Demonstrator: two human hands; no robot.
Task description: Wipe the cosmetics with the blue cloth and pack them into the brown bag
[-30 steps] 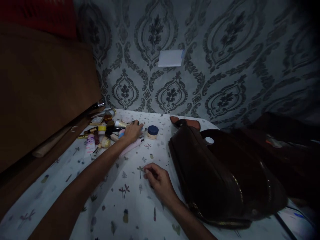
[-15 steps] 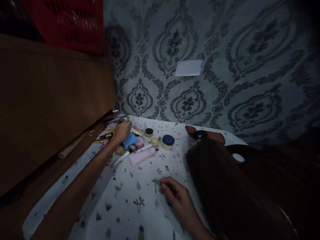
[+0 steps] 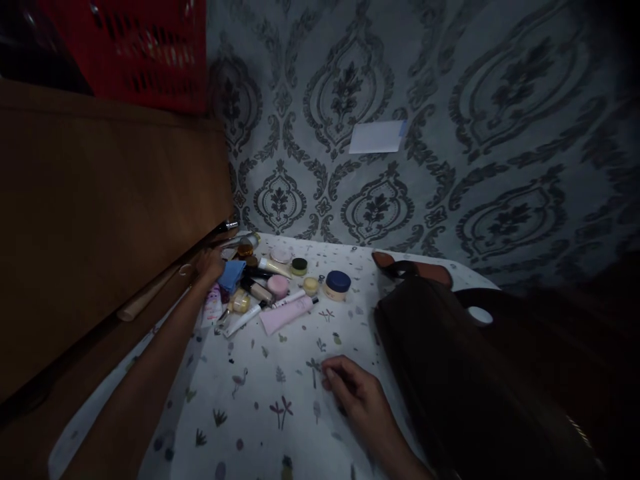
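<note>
My left hand [image 3: 210, 265] is at the far left of the table, against the foot of the wooden cabinet. Its fingers are closed, with a folded blue cloth-like piece [image 3: 233, 275] at their lower side. Just right of it lie a foundation bottle [image 3: 257, 290], a pink round jar [image 3: 277, 287], a pale yellow tube [image 3: 275, 267] and a small bottle of amber liquid [image 3: 245, 249]. A pink squeeze tube [image 3: 286, 315] lies in front. My right hand [image 3: 357, 393] hovers or rests over the patterned tablecloth, fingers loosely curled, thumb against the index finger, nothing visible in it.
A blue-lidded jar [image 3: 337, 285], a yellow jar [image 3: 311, 286] and a dark-lidded jar [image 3: 299, 267] stand mid-table. On the right are a dark bag [image 3: 430, 360] and a white round lid [image 3: 480, 316]. The wooden cabinet [image 3: 115, 193] borders the left, below a red basket [image 3: 145, 53].
My left hand has moved left toward the cabinet, and the blue piece has shifted left with it. The bottles and tubes beneath are now uncovered. My right hand has stayed in place.
</note>
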